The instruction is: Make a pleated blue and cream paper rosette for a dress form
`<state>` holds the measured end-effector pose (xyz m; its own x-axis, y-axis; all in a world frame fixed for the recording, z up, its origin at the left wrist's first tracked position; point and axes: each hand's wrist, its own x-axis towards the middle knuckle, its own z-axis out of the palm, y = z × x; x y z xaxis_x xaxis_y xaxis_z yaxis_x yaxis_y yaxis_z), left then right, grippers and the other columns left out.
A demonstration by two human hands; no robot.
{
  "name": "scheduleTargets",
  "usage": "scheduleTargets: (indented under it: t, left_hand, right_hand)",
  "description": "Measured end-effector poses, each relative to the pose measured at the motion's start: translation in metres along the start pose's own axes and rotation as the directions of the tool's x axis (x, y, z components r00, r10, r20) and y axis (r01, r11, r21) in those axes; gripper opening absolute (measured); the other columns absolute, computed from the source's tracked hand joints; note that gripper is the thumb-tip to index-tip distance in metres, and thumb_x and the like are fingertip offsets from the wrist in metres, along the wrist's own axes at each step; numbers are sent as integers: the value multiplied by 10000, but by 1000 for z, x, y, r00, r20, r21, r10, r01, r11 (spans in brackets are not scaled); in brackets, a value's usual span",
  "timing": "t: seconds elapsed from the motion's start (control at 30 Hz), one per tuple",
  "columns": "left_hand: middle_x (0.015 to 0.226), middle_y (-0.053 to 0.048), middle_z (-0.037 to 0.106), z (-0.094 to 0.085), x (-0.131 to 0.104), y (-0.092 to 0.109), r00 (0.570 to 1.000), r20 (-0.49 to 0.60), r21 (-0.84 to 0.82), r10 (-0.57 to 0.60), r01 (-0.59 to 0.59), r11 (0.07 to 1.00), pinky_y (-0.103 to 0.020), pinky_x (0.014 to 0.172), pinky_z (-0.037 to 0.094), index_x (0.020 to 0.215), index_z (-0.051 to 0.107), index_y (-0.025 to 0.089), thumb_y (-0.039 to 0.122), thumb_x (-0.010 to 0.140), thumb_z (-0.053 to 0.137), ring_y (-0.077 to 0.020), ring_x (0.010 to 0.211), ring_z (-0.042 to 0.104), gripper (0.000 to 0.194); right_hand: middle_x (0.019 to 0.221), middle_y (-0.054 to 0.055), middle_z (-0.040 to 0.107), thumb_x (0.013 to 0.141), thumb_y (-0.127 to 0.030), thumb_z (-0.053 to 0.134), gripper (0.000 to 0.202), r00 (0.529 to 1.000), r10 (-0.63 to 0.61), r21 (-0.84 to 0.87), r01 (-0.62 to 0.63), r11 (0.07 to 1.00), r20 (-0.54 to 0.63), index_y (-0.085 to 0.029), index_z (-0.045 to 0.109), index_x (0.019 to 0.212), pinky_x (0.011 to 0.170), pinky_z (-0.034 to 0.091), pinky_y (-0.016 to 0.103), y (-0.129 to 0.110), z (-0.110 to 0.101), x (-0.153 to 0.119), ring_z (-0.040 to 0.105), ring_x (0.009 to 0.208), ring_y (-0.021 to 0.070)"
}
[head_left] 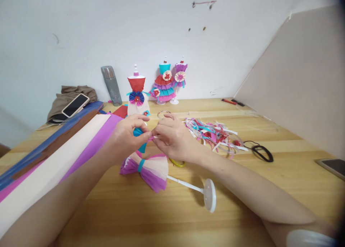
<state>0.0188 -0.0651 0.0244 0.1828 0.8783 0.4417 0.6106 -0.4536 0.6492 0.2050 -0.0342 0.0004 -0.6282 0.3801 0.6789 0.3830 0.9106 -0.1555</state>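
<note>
One lying form (185, 183): resting on the table (107, 214), already wearing a purple-and-cream dress (156, 168) with teal band (141, 165).
Pink piece (151, 138): left hand (128, 133) and right hand (172, 135) pinching it narrowly near the dress, apparently unattached.
Standing forms (136, 84): three standing fully dressed, wearing rosettes (137, 98).

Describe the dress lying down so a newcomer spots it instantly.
On the wooden table, look just below the left hand. There lies a purple-and-cream dress with a teal belt. Unlike the three dresses standing by the wall, it lies sideways.
</note>
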Motion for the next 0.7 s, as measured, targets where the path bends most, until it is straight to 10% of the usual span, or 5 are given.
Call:
scheduleTargets:
  t: [0.4,0.7]
  left_hand:
    - [1005,-92,748,-6,8,-3,976,75,-220,-202,214,952,-385,860,525,602,647,183,394,691,694,-282,999,669,233]
    - [1063,-101,744,-30,16,-23,948,251,-449,-198,295,844,-372,850,530,970,752,209,583,754,669,-297,1071,648,440]
  right_hand:
    - [759,18,645,816,-126,534,106,998,2,58,-6,998,56,-200,594,769,984,358,462,-1,-3,2,597,763,178]
    - [707,2,669,792,-110,587,101,985,170,157,-165,974,-23,-192,631,752,818,427,356,-1,-5,3,588,690,160]
